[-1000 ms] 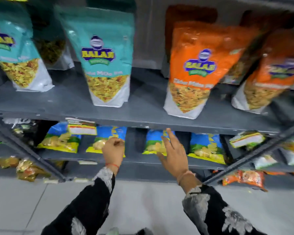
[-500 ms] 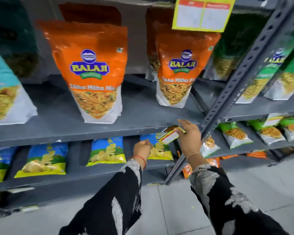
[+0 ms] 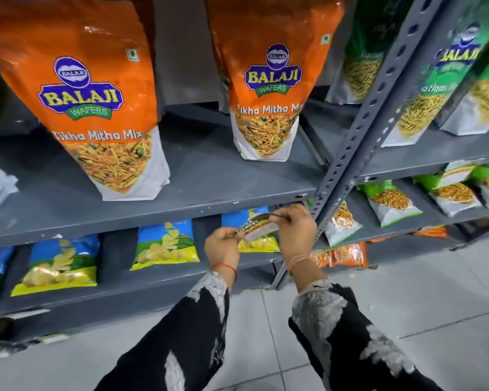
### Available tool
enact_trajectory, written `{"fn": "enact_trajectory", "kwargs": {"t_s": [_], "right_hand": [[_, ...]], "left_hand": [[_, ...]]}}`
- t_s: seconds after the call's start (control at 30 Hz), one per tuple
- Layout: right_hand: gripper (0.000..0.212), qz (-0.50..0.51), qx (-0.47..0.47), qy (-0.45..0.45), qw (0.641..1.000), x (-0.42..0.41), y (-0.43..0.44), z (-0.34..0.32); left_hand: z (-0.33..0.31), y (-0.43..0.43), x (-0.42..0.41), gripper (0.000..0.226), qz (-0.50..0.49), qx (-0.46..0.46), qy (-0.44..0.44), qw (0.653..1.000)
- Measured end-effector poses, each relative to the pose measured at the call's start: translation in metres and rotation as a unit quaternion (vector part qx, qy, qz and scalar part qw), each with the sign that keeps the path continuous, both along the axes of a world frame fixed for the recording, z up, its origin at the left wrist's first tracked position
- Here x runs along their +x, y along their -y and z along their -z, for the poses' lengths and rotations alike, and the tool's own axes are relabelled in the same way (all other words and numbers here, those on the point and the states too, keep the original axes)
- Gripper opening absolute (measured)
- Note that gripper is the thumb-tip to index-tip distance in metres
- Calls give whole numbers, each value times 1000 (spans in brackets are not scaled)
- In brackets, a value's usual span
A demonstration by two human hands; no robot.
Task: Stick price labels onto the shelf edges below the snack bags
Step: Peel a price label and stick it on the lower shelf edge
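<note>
My left hand [image 3: 223, 246] and my right hand [image 3: 295, 230] both pinch a small price label [image 3: 259, 228], white with a red and yellow edge, held just below the grey shelf edge [image 3: 158, 214]. A thin strip curls off the label at my right fingertips. Two orange Balaji snack bags [image 3: 96, 108] [image 3: 268, 88] stand on the shelf above. Blue and yellow chip bags [image 3: 165, 245] lie on the shelf below, behind my hands.
A perforated grey upright [image 3: 362, 131] runs diagonally just right of my hands. Green snack bags [image 3: 390, 198] fill the neighbouring rack to the right. Small orange packets [image 3: 345, 253] sit near the tiled floor [image 3: 266, 334].
The view has shifted right along the shelf from the teal bags to the orange ones. My hands have come together on the label, which my right hand alone held half a second ago.
</note>
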State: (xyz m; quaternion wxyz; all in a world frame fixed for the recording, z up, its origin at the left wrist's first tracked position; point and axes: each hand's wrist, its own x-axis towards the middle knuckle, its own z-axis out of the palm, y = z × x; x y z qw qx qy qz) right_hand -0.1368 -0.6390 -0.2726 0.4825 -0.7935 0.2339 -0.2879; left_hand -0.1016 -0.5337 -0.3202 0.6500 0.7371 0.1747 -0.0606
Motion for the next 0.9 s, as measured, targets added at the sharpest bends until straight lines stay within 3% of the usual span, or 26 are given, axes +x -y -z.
{"fn": "enact_trajectory", "kwargs": {"t_s": [0.1, 0.23, 0.7, 0.77, 0.9], "right_hand": [[12, 44, 109, 12, 993, -17, -3, 12], [9, 60, 225, -44, 971, -7, 0, 14], [9, 76, 197, -69, 975, 36, -6, 7], [18, 101, 195, -68, 973, 39, -6, 7], [59, 109, 173, -78, 976, 45, 11, 1]], "left_hand": [[-6, -14, -6, 16, 32, 10, 41, 999], [-25, -14, -3, 14, 43, 39, 92, 994], [-32, -7, 19, 20, -40, 89, 84, 992], [-35, -4, 21, 21, -55, 89, 64, 992], [-41, -4, 28, 28, -64, 90, 1, 994]]}}
